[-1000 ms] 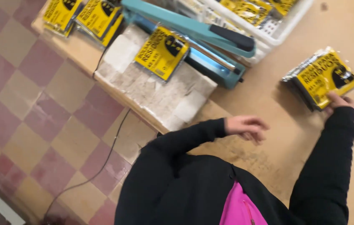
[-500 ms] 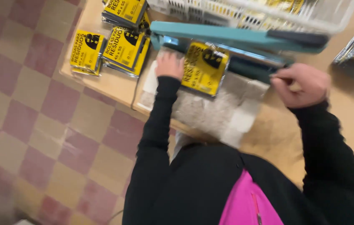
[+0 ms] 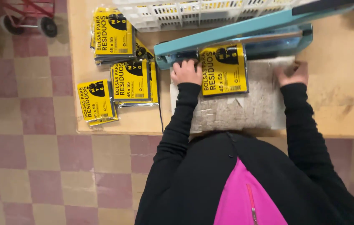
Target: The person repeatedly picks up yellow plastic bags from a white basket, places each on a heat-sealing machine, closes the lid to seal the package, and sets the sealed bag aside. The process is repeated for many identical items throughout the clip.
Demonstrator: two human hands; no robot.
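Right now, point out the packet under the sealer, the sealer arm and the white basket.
Yellow packet [image 3: 223, 71], head view, middle of its label.
Sealer arm [image 3: 243, 27], head view, mid-length of the teal bar.
White basket [image 3: 193, 14], head view, its slotted side wall.

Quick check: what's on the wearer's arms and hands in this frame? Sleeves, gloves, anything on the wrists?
Both arms are in long, plain black sleeves that reach the wrists, with no markings or stripes visible. The left hand and the right hand are bare: no gloves, and no rings, watch or bands that show here. The black top carries a bright pink panel with a zip down the front.
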